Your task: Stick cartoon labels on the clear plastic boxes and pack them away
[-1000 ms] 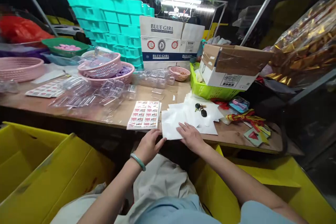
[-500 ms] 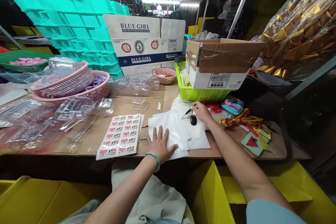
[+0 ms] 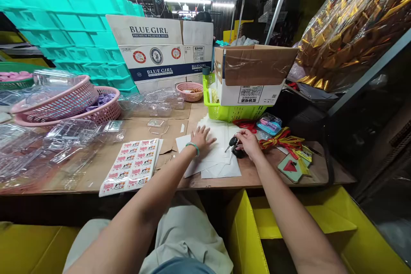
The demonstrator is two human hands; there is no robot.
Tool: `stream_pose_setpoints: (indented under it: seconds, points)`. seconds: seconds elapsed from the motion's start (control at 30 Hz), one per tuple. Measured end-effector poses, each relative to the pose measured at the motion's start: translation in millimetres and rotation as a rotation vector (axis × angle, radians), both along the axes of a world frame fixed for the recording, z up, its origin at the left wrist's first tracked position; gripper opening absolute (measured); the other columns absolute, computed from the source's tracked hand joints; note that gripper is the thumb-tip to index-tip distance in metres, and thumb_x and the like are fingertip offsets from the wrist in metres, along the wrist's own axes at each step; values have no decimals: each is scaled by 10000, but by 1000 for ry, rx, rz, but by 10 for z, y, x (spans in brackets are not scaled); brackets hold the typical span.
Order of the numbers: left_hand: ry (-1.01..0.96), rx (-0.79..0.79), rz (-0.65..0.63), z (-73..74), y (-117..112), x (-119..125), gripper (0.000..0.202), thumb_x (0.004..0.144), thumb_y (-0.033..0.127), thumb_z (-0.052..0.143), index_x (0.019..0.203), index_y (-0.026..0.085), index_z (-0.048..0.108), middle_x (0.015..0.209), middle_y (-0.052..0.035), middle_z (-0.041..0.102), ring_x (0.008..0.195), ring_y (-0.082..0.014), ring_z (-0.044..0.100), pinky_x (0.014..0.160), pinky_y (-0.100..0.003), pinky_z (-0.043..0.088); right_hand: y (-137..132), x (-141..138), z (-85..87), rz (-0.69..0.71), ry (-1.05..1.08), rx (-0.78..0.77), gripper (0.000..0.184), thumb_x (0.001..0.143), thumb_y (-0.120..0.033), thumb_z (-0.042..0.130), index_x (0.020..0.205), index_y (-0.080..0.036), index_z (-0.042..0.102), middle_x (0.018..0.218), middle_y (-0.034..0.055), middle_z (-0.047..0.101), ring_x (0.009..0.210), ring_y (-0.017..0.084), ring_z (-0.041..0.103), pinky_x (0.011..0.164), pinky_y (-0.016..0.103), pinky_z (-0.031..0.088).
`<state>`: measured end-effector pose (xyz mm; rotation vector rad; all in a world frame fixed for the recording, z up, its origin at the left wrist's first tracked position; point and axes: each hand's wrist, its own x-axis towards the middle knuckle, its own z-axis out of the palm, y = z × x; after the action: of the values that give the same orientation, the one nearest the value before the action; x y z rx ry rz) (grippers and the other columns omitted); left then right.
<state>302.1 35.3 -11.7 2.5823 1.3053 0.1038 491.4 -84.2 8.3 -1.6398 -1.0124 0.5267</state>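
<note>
My left hand [image 3: 201,138] lies flat with its fingers spread on a stack of white paper sheets [image 3: 218,160]. A green bangle [image 3: 194,147] circles that wrist. Just to the right, my right hand [image 3: 248,143] pinches a bunch of keys [image 3: 233,142] with a dark fob, held over the sheets' right edge. Left of the papers is a sheet of stickers [image 3: 131,165] with pink and black prints. A red and yellow ribbon bundle [image 3: 281,140] sits to the right of my right hand.
A green basket [image 3: 236,112] bearing an open carton [image 3: 257,68] stands behind the papers. Pink baskets [image 3: 105,113] and clear plastic packs [image 3: 73,137] occupy the left. Turquoise crates [image 3: 80,21] rise behind. Yellow boxes [image 3: 247,231] stand below the table edge.
My left hand has moved forward over the papers. The keys have shifted slightly toward the right edge of the sheets in my right hand. The view has turned a little right.
</note>
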Motion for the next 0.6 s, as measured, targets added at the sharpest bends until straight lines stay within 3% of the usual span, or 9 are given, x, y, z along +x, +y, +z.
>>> stream_pose_setpoints:
  seconds: [0.07, 0.13, 0.2, 0.27, 0.37, 0.5, 0.6]
  points:
    - [-32, 66, 109, 28, -76, -214, 730, 927, 608, 192, 1506, 168, 244, 1574, -117, 235, 1449, -294, 199, 1158, -560, 121, 34, 35, -40, -64, -117, 0, 206, 756, -402, 550, 830, -210, 534, 914, 100, 672, 922, 284, 630, 801, 493, 527]
    - [-52, 93, 239, 10, -205, -481, 776, 922, 624, 146, 1519, 130, 185, 1524, -170, 333, 1420, -332, 260, 1132, -633, 68, 10, 31, -17, -103, -223, 27, 217, 771, -328, 558, 939, -192, 583, 1136, 147, 632, 1155, 316, 526, 1011, 533, 390]
    - [-50, 77, 302, -52, -317, -693, 853, 887, 685, 189, 1520, 114, 176, 1469, -190, 417, 1409, -374, 268, 1093, -696, -8, -69, -68, 6, -68, -419, 30, 312, 826, -298, 523, 1096, -157, 593, 1298, 172, 563, 1292, 324, 413, 1109, 524, 264]
    - [-47, 45, 264, -129, -346, -766, 908, 851, 726, 252, 1522, 120, 175, 1488, -181, 390, 1443, -377, 175, 1073, -704, -85, -168, -270, -21, 53, -710, -19, 394, 894, -299, 461, 1235, -129, 560, 1344, 168, 552, 1342, 324, 368, 1137, 532, 196]
    - [-88, -57, 115, -178, -185, -615, 898, 831, 726, 331, 1531, 191, 162, 1563, -133, 241, 1469, -352, 53, 1082, -687, -93, -228, -609, -149, 251, -1027, -155, 488, 954, -319, 389, 1409, -147, 425, 1389, 128, 535, 1390, 325, 317, 1146, 584, 101]
    - [-151, -160, 9, -35, 181, -366, 785, 851, 654, 410, 1506, 248, 258, 1557, -98, 274, 1457, -341, 148, 1131, -631, 90, -92, -741, -246, 332, -1038, -417, 547, 966, -349, 368, 1477, -160, 320, 1460, 98, 461, 1422, 319, 268, 1147, 601, 70]
    - [-215, -120, 49, 125, 283, -539, 683, 932, 573, 292, 1491, 181, 293, 1546, -131, 294, 1450, -336, 186, 1126, -593, 199, -71, -779, -174, 294, -1019, -493, 531, 947, -327, 400, 1439, -125, 389, 1478, 136, 426, 1427, 345, 246, 1131, 630, 77]
